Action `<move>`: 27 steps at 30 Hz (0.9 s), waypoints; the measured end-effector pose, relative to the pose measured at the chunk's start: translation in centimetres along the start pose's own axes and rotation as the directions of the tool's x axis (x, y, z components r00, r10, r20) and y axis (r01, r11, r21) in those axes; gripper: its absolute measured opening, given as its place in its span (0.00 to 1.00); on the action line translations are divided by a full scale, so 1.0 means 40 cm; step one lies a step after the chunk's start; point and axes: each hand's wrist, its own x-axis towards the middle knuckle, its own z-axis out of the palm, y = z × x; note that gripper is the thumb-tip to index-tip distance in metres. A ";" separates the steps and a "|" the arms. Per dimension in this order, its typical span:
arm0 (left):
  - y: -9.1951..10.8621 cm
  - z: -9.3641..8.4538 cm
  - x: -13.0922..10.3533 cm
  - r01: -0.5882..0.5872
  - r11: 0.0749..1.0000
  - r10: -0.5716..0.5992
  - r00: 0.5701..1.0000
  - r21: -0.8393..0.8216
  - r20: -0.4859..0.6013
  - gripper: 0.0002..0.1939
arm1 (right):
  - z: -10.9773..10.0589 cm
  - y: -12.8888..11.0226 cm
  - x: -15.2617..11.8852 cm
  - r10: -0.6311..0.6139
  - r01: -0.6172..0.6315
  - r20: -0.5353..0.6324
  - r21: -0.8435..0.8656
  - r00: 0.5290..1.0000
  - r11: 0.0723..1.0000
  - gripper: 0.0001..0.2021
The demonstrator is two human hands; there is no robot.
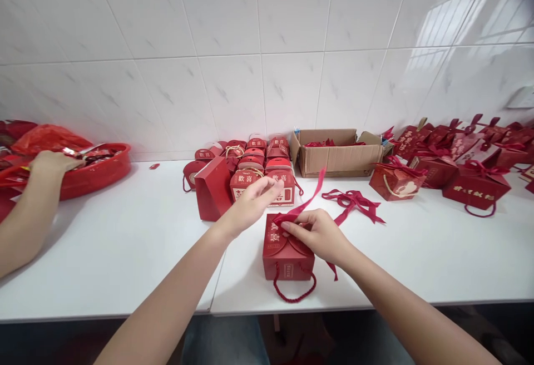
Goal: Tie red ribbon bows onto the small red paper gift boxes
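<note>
- right hand (323,236): thumb and fingers pinched on dark red ribbon (309,198), right over the lid of the red gift box (287,262); forearm comes in from lower right
- left hand (255,201): raised at the far left corner of the box, fingers loosely bent, no ribbon seen in it; looks empty
- key relation: ribbon's upper end rises out of the pinch, long axis slanting up and to the right, leaning away from the left hand; left fingertips sit just left of it, apart; right hand is the nearer, in contact; another ribbon tail hangs down the box's right side
- box: on the white table (142,267), between the two forearms, standing flat; rope handle (294,300) loops out toward the person; box's long axis hard to tell, foreshortened
- around: loose ribbons (354,202) beyond the right hand, to its right; open red box (212,190) left of the left hand; stacked boxes (246,177) behind; cardboard carton (334,162) further back; ribbon-tied boxes (475,187) far right
- far left: co-worker's hand (52,162) over red tub (102,178); grip there unclear
</note>
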 end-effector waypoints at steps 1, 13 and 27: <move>-0.014 -0.003 -0.007 0.007 0.999 -0.008 1.000 0.037 0.008 0.18 | -0.001 0.001 0.001 0.003 -0.003 0.000 0.002 1.000 1.000 0.21; -0.078 0.004 -0.059 -0.052 0.997 0.049 0.998 0.061 0.049 0.07 | 0.007 0.004 -0.002 0.059 -0.033 -0.078 0.299 0.995 0.954 0.13; -0.108 0.039 -0.062 -0.033 0.994 0.034 0.999 -0.100 0.010 0.08 | 0.011 0.010 -0.014 0.081 -0.030 -0.148 0.320 0.986 0.947 0.14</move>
